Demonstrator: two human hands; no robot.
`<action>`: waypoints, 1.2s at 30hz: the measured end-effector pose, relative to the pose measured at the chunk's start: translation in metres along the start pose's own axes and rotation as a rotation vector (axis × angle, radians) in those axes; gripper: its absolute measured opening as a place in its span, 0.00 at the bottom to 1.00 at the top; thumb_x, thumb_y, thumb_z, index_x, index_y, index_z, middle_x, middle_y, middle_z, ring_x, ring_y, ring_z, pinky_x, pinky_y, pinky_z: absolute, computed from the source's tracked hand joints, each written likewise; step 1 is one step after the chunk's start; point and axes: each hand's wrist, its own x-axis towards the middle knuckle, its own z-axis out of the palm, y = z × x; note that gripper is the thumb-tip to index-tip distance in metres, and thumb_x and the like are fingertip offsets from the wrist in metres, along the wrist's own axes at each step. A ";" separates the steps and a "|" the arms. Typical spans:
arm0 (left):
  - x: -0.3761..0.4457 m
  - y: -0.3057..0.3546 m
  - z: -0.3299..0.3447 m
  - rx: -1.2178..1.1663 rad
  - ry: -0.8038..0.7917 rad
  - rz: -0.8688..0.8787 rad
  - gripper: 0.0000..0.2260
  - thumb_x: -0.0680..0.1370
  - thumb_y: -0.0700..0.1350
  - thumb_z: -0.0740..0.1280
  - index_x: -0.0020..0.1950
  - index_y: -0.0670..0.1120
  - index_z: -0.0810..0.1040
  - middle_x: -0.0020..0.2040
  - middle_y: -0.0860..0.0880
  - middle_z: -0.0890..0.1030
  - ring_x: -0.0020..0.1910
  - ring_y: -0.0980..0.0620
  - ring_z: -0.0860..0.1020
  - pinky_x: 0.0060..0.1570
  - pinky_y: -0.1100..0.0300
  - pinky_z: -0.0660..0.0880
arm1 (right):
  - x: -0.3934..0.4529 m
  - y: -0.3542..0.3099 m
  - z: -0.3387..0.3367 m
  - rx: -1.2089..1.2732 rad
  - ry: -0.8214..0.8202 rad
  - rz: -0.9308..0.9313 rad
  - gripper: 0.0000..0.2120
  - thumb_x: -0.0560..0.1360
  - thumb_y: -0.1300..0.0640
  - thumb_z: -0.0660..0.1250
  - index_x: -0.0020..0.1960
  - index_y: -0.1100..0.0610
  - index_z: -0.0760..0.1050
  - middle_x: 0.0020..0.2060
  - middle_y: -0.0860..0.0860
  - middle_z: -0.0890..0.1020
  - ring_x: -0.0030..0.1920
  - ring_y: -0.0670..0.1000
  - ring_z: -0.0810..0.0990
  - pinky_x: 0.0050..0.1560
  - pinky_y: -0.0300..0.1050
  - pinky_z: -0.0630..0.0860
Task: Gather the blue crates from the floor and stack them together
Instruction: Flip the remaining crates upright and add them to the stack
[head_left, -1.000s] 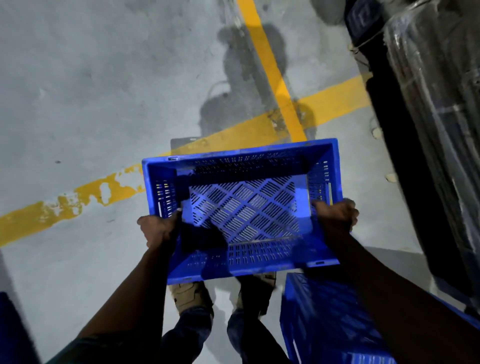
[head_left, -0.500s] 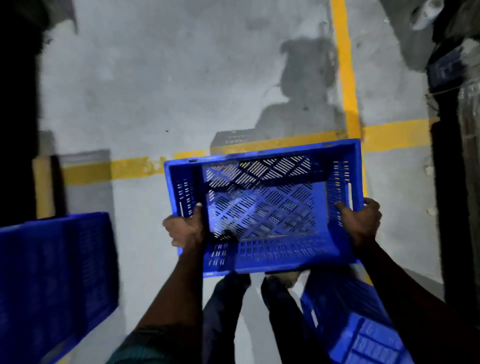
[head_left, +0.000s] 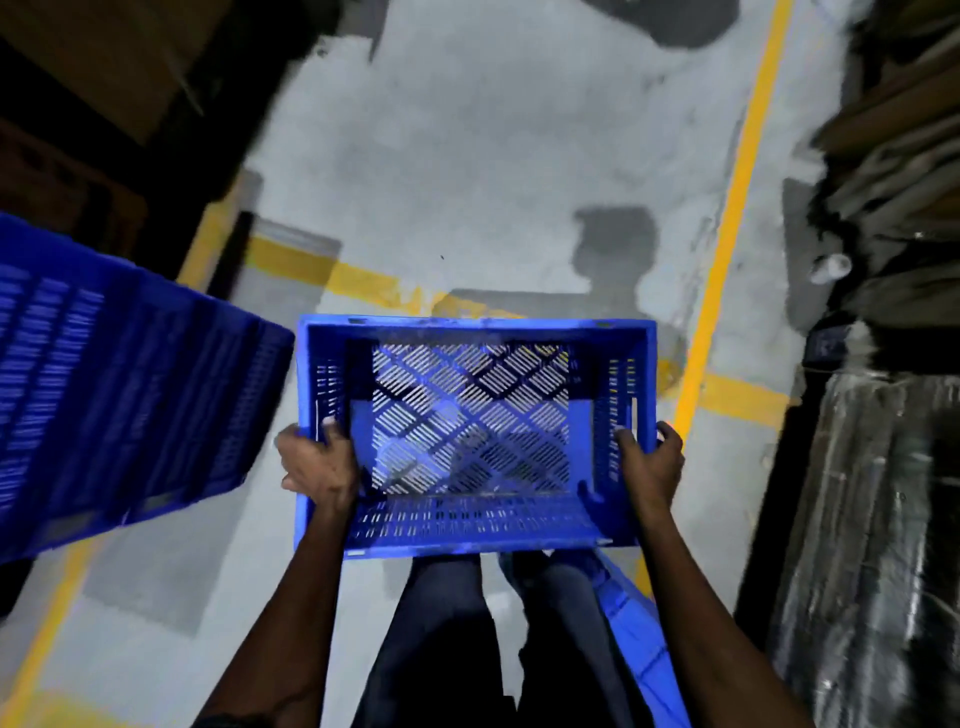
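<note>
1. The task looks partway through: one empty blue crate (head_left: 475, 431) is off the floor, carried level in front of the person's legs (head_left: 467, 623) over the grey concrete floor (head_left: 467, 156).
2. A larger blue mass at the left (head_left: 119, 384), blurred, appears to be the crate stack; the carried crate sits just right of it and is not yet set on it.
3. Another blue crate (head_left: 634, 639) lies low on the near right, beside the legs, probably yet to be gathered.
4. The left hand (head_left: 319, 465) is wrapped over the crate's left wall, thumb inside, fingers curled outside.
5. The right hand (head_left: 647, 462) clamps the right wall likewise, thumb inside, fingers closed tight around the rim.
</note>
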 end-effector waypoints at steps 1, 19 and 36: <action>0.000 -0.004 -0.018 -0.031 0.010 0.017 0.21 0.77 0.50 0.63 0.61 0.36 0.71 0.58 0.36 0.76 0.58 0.36 0.75 0.64 0.41 0.65 | -0.012 -0.005 -0.003 0.007 -0.006 -0.031 0.36 0.66 0.43 0.72 0.70 0.55 0.67 0.63 0.62 0.76 0.62 0.63 0.76 0.63 0.60 0.74; -0.098 -0.062 -0.227 -0.504 0.270 0.075 0.23 0.75 0.59 0.65 0.64 0.46 0.68 0.54 0.38 0.79 0.54 0.40 0.76 0.66 0.47 0.59 | -0.157 -0.103 -0.038 -0.001 -0.088 -0.671 0.43 0.61 0.38 0.66 0.74 0.51 0.65 0.67 0.61 0.69 0.68 0.64 0.67 0.68 0.61 0.60; 0.005 -0.049 -0.356 -0.714 0.588 -0.007 0.23 0.75 0.57 0.68 0.64 0.44 0.70 0.57 0.43 0.77 0.57 0.43 0.76 0.70 0.44 0.56 | -0.277 -0.229 0.103 0.092 -0.213 -0.964 0.38 0.65 0.38 0.66 0.72 0.47 0.62 0.63 0.57 0.70 0.65 0.60 0.66 0.61 0.56 0.62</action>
